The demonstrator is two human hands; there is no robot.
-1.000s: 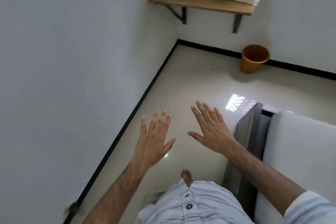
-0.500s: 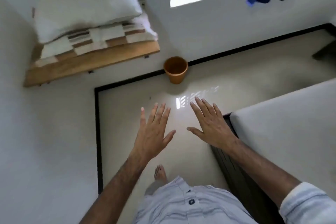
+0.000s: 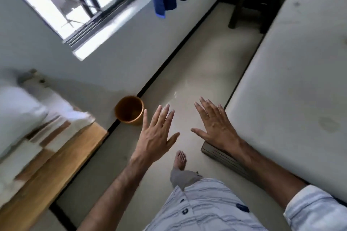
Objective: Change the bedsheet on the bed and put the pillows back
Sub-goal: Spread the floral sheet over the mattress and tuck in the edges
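I see the soft white pillows (image 3: 20,114) stacked on folded brown-and-white checked cloth (image 3: 54,133) on a wooden shelf (image 3: 56,165), far left of the bare white mattress (image 3: 293,84). A round orange bin (image 3: 129,110) stands between them. My left hand (image 3: 155,135) and right hand (image 3: 216,125) are spread flat, holding nothing, just left of the mattress.

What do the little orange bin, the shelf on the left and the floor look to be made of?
Bin: probably plastic, smooth with a dull sheen, though it could be metal. Shelf: looks like wood, light brown with faint grain, matt. Floor: likely polished tile or stone, pale and glossy, since it mirrors window light.
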